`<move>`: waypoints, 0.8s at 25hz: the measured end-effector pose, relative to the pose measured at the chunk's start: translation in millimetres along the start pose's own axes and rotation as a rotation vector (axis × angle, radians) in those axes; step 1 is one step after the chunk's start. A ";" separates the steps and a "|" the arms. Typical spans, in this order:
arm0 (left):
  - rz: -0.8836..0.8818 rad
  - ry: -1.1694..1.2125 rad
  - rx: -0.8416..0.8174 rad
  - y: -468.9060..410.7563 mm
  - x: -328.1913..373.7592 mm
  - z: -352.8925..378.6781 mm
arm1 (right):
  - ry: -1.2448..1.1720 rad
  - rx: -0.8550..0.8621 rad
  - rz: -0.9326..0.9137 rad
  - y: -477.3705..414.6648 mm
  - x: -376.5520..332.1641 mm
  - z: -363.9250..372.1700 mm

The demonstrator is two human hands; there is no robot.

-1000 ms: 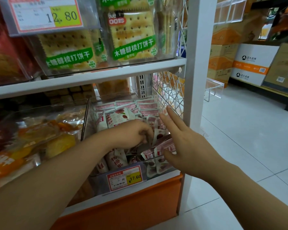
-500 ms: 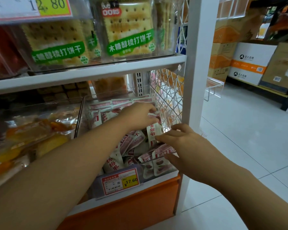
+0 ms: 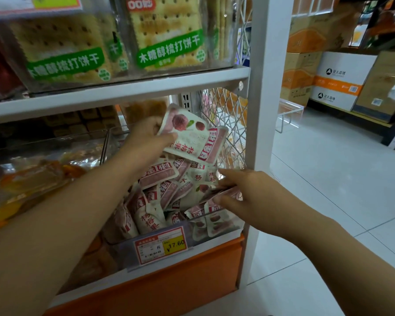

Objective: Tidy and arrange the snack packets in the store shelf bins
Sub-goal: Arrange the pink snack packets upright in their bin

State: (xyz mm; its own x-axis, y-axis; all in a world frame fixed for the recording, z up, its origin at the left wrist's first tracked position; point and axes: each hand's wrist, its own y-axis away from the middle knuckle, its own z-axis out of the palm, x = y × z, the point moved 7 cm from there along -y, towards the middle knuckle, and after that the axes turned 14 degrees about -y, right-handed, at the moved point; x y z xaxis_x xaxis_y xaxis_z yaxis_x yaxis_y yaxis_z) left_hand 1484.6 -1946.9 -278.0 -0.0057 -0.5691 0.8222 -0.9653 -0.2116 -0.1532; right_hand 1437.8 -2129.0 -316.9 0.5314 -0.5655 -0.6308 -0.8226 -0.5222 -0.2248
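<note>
Packets (image 3: 155, 215) lie heaped every which way in the clear bin (image 3: 121, 252), below and between the hands. Right hand (image 3: 246, 192) is nearest, at the bin's front right corner: forefinger above and thumb below the edge of one pink packet (image 3: 225, 193). Whether it actually pinches, cannot tell. That packet lies roughly flat, long axis running leftward from the fingertips into the heap.

Farther in and higher, left hand (image 3: 146, 133) grips a small bundle of packets (image 3: 189, 135) clear of the heap, thumb across the front. The bundle's long axis slants from the left hand down and right, toward the wire mesh (image 3: 228, 124) — fruit picture at the gripped end, red band at the free end, print upside down.

Judgement: the left hand has the next placement — the bundle likely wants turning upright before it goes down behind the heap.
</note>
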 end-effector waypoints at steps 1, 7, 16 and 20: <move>-0.054 0.147 -0.033 8.5 -7.0 2.7 | -0.088 0.009 0.024 -0.1 1.4 0.5; 0.016 0.203 -0.123 39.5 -14.3 7.6 | -0.262 0.115 0.097 5.3 4.9 0.8; 0.639 -1.019 -0.044 56.4 57.7 -14.5 | 0.023 0.213 0.141 0.5 0.2 -1.2; 0.750 -1.244 -0.179 65.1 55.5 29.8 | 0.028 0.175 0.146 1.0 -1.0 -1.8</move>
State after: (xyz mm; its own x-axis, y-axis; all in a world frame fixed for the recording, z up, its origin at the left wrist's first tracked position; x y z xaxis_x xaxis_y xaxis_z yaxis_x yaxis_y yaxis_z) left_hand 1429.3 -2015.9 -258.7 -0.3760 -0.8229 -0.4261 -0.8572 0.4835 -0.1774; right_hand 1436.8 -2130.1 -315.1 0.4075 -0.6457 -0.6457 -0.9125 -0.3160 -0.2598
